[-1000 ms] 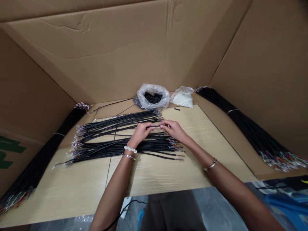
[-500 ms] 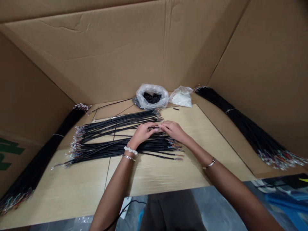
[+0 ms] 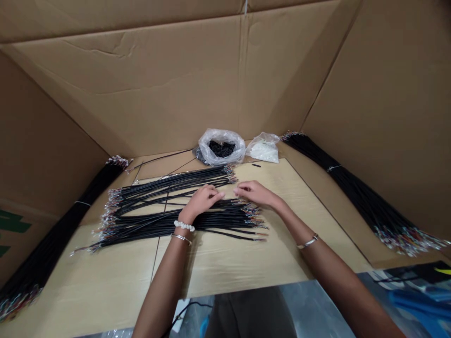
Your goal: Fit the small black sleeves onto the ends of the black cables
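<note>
Black cables across a pale table, walled in by cardboard

The work surface is a pale yellowish tabletop (image 3: 105,272) with a smooth, faintly rippled sheen and a dark seam running across it. Brown cardboard walls (image 3: 158,103) enclose it at the back and both sides; the back one is creased and wrinkled, and the left carries a green marking (image 3: 14,226). Beyond the near edge, dark trousers (image 3: 251,312) and greyish plastic sheeting show.

The loose black cables (image 3: 218,220) lie crosswise on the tabletop beneath and around the hands, slim, straight and matt, with frayed, multicoloured wire ends. Thicker sheaves flank them: a left bundle (image 3: 58,241) and a right bundle (image 3: 355,197), each cinched by a pale tie and flaring into bright tips. At the back, a crumpled translucent bag (image 3: 205,152) gapes around small black pieces (image 3: 221,149); a flatter clear bag beside it holds white pieces (image 3: 265,153). One short black piece (image 3: 256,165) lies on the tabletop near them.

The left hand (image 3: 200,202) hovers over the cables, fingers curled and thumb extended. The right hand (image 3: 258,193) faces it, just apart, thumb and fingertips drawn together. Whether either pinches anything, one cannot tell.
</note>
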The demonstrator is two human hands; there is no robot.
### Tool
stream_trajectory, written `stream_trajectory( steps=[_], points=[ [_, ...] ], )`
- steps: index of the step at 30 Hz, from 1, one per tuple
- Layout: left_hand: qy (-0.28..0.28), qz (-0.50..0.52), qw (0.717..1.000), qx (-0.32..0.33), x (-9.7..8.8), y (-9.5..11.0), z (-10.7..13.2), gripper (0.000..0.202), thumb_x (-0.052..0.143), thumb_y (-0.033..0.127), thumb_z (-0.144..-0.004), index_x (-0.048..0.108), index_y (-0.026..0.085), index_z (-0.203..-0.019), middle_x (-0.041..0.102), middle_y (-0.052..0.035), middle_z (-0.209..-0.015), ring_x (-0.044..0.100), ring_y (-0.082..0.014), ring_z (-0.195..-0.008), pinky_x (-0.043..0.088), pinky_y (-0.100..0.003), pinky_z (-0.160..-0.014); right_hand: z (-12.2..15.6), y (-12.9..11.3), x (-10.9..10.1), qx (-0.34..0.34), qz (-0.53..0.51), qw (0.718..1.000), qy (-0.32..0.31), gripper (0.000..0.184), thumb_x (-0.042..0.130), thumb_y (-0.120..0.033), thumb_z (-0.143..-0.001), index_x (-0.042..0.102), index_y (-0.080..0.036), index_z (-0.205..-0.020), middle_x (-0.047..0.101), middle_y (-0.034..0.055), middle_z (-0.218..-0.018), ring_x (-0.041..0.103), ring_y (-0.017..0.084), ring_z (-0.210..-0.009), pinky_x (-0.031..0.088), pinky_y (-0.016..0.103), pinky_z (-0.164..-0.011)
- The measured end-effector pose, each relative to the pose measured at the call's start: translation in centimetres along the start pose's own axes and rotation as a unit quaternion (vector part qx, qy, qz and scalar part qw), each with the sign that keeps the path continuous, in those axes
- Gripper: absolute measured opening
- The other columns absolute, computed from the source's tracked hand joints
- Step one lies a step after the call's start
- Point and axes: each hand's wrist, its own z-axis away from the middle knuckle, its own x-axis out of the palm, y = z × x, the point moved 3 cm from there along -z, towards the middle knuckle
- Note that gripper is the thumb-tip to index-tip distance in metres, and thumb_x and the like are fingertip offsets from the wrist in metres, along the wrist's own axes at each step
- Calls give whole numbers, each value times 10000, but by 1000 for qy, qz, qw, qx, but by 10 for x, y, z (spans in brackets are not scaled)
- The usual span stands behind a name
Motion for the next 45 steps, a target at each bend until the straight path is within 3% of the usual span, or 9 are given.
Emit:
stream_trajectory(
  steps=[3, 6, 10, 13, 17, 23, 29, 38, 45],
  points=[
    [70, -68, 993, -60, 7, -2, -10, 291, 464, 365, -894, 660, 168, -978, 573, -43, -1003, 468, -99, -977, 368, -225, -906, -35, 2, -25, -36, 31, 992, 114, 334, 436, -349, -927, 622, -113, -782, 616, 49, -795, 522, 141, -744, 375, 239, -703],
    [94, -125, 985, -74, 18, -6, -20, 315, 462, 246, -886, 562, 253, -1185, 514, -20, -1179, 431, -125, -1110, 360, -275, -976, -87, 7, -49, 11, 120, 977, 178, 226, 430, -142, -884, 652, -99, -888, 650, 83, -918, 562, 161, -846, 403, 255, -792],
    [83, -166, 980, -66, 26, -9, -26, 340, 423, 246, -904, 536, 293, -1221, 481, -12, -1237, 404, -139, -1153, 350, -298, -968, -145, 17, -56, 89, 199, 965, 144, 316, 440, -30, -837, 664, -92, -1050, 645, 122, -1078, 580, 181, -979, 400, 262, -891],
    [91, -177, 977, -71, 26, -9, -26, 272, 428, 265, -903, 599, 247, -1114, 512, -31, -1151, 418, -133, -1056, 345, -283, -907, -166, 23, -47, 104, 199, 969, 108, 213, 579, -18, -735, 707, -90, -889, 658, 156, -1010, 598, 230, -931, 413, 280, -847],
    [103, -184, 975, -74, 25, -7, -25, 241, 423, 281, -904, 620, 206, -1022, 512, -40, -1105, 398, -134, -1017, 331, -277, -867, -175, 29, -41, 110, 150, 977, 102, 174, 567, 50, -663, 671, -89, -663, 668, 151, -836, 605, 230, -820, 411, 286, -780],
    [107, -190, 974, -68, 27, -8, -25, 223, 417, 250, -904, 610, 196, -1002, 514, -41, -1068, 397, -129, -980, 323, -276, -855, -172, 45, -50, 98, -35, 973, 208, 135, 577, -37, -704, 606, -115, -597, 628, 61, -710, 553, 154, -736, 403, 251, -757],
    [138, -197, 970, -47, 26, -6, -26, 242, 379, 235, -919, 599, 153, -976, 545, -53, -1012, 425, -124, -942, 319, -273, -837, -164, 42, -62, 111, -320, 896, 289, 114, 490, -168, -829, 517, -135, -723, 551, 17, -698, 441, 76, -578, 375, 179, -563],
    [149, -213, 966, -3, 24, 3, -24, 327, 328, 292, -945, 572, 214, -1148, 559, -52, -1077, 477, -113, -1020, 329, -270, -869, -99, 17, -51, 173, -601, 762, 169, 131, 408, -88, -873, 475, -141, -774, 487, 18, -640, 417, 72, -521, 389, 147, -475],
    [115, -177, 977, -12, 24, 18, -20, 344, 328, 362, -943, 599, 149, -959, 569, -48, -976, 486, -104, -912, 337, -243, -840, -33, 16, -24, 218, -653, 713, 133, 164, 354, -102, -880, 488, -111, -786, 433, 11, -603, 353, 58, -463, 264, 130, -377]
  ],
)
